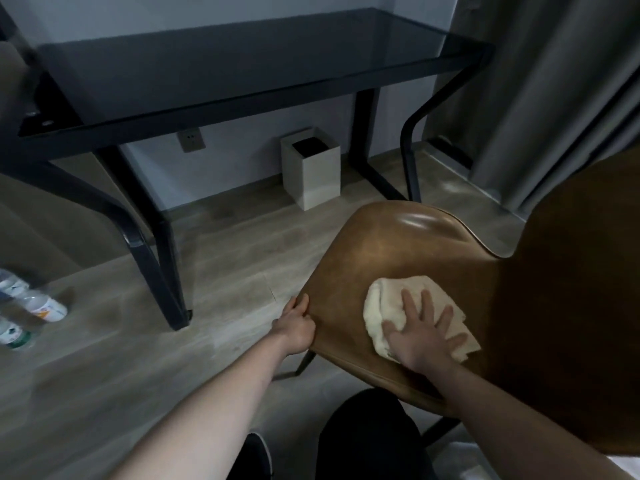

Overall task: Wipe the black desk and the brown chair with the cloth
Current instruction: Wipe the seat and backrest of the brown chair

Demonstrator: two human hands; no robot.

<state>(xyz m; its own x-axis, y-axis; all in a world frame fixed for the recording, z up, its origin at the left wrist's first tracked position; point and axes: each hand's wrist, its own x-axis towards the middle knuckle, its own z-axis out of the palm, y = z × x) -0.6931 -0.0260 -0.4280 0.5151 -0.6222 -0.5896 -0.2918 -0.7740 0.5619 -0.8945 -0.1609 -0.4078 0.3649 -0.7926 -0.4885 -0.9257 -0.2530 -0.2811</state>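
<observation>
The brown chair (391, 251) stands in front of me at the right, its seat facing up and its backrest rising dark at the far right. A cream cloth (388, 299) lies crumpled on the seat. My right hand (420, 332) presses flat on the cloth with fingers spread. My left hand (296, 323) grips the seat's left edge, thumb on top. The black desk (225, 74) with its dark glass top stands behind the chair against the wall.
A white square bin (311, 174) sits on the wooden floor under the desk. Several plastic bottles (45, 308) lie on the floor at the left. Grey curtains (554, 91) hang at the right. My dark-trousered leg (367, 438) is below the chair.
</observation>
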